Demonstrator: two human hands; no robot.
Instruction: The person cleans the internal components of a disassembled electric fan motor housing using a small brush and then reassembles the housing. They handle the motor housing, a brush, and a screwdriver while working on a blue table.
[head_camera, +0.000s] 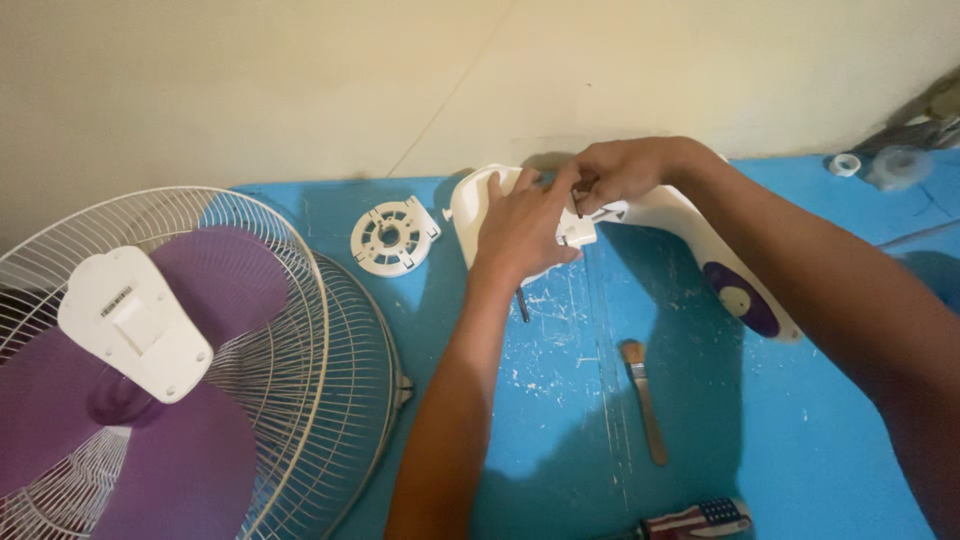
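Both hands, left hand (522, 228) and right hand (620, 172), grip the white fan housing (690, 225) on the blue table (800, 420).

Single head-worn view, looking steeply down and forward onto blue table (800, 440). Close range; wall (300, 80) bounds the far edge.

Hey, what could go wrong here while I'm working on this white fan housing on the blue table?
The white fan housing is braced only by the left hand while the right hand works a small part; it might slip. The round white plastic piece and the brush lie loose nearby and may get knocked.
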